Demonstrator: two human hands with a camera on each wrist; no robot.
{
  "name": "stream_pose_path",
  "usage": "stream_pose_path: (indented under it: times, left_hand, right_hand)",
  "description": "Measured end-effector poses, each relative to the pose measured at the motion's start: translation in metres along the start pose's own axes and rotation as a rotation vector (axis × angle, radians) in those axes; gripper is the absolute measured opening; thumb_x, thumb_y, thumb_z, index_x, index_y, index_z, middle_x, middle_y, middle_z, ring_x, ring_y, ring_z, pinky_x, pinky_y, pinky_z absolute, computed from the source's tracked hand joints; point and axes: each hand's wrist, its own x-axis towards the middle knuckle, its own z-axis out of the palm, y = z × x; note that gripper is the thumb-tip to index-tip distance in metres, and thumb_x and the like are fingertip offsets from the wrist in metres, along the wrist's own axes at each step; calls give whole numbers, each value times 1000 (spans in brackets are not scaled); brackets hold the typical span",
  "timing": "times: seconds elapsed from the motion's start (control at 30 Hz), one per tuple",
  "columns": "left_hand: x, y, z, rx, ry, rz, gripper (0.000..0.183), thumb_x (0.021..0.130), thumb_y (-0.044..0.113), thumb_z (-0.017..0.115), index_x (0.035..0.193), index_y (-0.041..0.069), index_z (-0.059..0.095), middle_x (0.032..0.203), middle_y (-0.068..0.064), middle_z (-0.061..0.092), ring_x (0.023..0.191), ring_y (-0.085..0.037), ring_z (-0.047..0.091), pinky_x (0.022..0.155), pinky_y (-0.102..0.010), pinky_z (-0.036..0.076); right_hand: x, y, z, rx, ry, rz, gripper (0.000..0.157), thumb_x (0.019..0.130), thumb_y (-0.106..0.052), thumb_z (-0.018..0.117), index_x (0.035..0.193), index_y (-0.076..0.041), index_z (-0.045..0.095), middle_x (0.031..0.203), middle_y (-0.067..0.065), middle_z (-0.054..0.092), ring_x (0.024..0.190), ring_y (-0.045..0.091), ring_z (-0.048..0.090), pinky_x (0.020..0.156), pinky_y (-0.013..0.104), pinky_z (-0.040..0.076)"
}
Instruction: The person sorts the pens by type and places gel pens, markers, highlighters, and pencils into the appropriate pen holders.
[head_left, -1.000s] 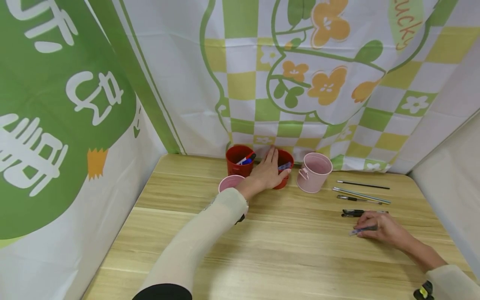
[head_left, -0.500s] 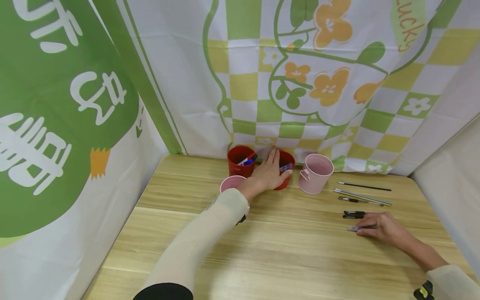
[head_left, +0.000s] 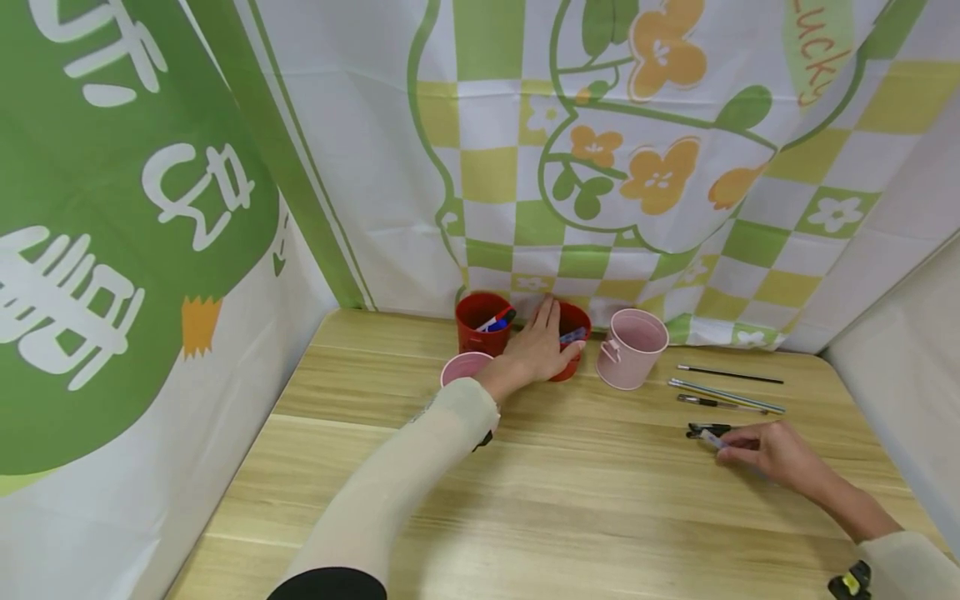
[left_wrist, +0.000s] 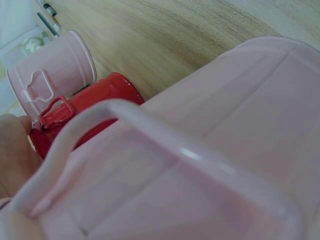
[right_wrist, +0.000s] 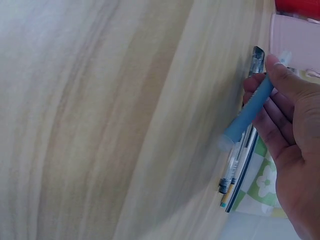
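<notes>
My left hand (head_left: 531,346) rests on the rim of a red bucket (head_left: 573,321), fingers extended over its left side. A translucent bluish item (head_left: 573,336) shows inside that bucket. At the right, my right hand (head_left: 776,454) pinches a slim light-blue, pen-like tube (right_wrist: 249,114) with clear ends between thumb and fingers. Its pale end overlaps the black pens (head_left: 697,430) lying just beyond the hand. In the left wrist view, a pink bucket (left_wrist: 240,120) with a wire handle fills the foreground, and part of the left hand (left_wrist: 15,155) touches the red bucket.
Another red bucket (head_left: 472,314) holding markers (head_left: 497,321) stands to the left, behind a pink bucket (head_left: 465,364). A second pink bucket (head_left: 630,358) stands right of the left hand. Pencils (head_left: 727,395), a dark pencil (head_left: 731,373) and a pen (head_left: 697,401) lie at the back right.
My right hand has turned the light-blue tube, so its pale end now points up and left across the black pens. The left hand keeps its place on the red bucket.
</notes>
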Motion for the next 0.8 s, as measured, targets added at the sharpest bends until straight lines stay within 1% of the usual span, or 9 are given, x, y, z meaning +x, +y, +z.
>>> stream_pose_path:
  times: [0.13, 0.23, 0.33, 0.43, 0.53, 0.6, 0.7, 0.8]
  left_hand:
    - [0, 0, -1, -2, 2, -2, 92, 109, 63, 38, 170, 7, -1, 179, -6, -7, 164, -26, 12, 123, -50, 36]
    - [0, 0, -1, -1, 4, 1, 92, 109, 63, 38, 170, 6, -1, 179, -7, -7, 164, -26, 13, 123, -50, 36]
    - [-1, 1, -1, 9, 13, 4, 92, 110, 63, 38, 170, 5, -1, 179, -8, -6, 164, -27, 14, 123, -49, 37]
    - [-2, 1, -1, 13, 13, 4, 92, 110, 63, 37, 170, 6, -1, 179, -8, -6, 164, -27, 13, 123, -49, 37]
    - [-3, 1, -1, 15, 13, 3, 91, 110, 63, 37, 170, 6, 0, 179, -8, -5, 164, -27, 13, 123, -49, 37]
    - [-2, 1, -1, 17, 15, 2, 91, 110, 63, 37, 170, 6, 1, 179, -8, -5, 164, -26, 13, 123, -49, 37]
    - [-2, 1, -1, 16, 22, 5, 90, 110, 62, 38, 171, 6, 2, 179, -8, -3, 163, -27, 15, 122, -50, 37]
    - [-2, 1, -1, 11, 26, 8, 91, 110, 62, 39, 171, 6, 2, 179, -8, -3, 163, -27, 16, 122, -51, 37]
  right_hand:
    - [3, -5, -5, 20, 26, 71, 16, 78, 3, 89, 91, 0, 81, 76, 1, 77, 68, -6, 66, 58, 12, 52]
    - [6, -9, -9, 102, 36, 165, 13, 83, 4, 85, 95, 5, 79, 79, 5, 78, 71, -5, 69, 60, 14, 55]
    - [9, -12, -12, 189, 48, 231, 13, 88, 7, 81, 99, 11, 76, 81, 12, 78, 73, -3, 72, 62, 17, 58]
    - [13, -14, -15, 283, 57, 247, 13, 90, 11, 76, 102, 17, 72, 84, 19, 78, 75, 1, 75, 64, 20, 60]
    - [17, -15, -16, 346, 76, 247, 13, 90, 14, 74, 102, 19, 71, 86, 21, 78, 75, 2, 76, 64, 24, 61]
    - [18, -16, -17, 387, 85, 263, 13, 92, 13, 73, 103, 19, 70, 86, 20, 79, 76, 4, 77, 64, 24, 61]
    - [21, -17, -18, 418, 101, 293, 14, 94, 10, 73, 104, 19, 69, 86, 14, 80, 77, 4, 77, 64, 23, 61]
    - [23, -20, -19, 475, 107, 317, 18, 98, 8, 70, 107, 22, 64, 90, 12, 81, 81, 8, 79, 68, 25, 62]
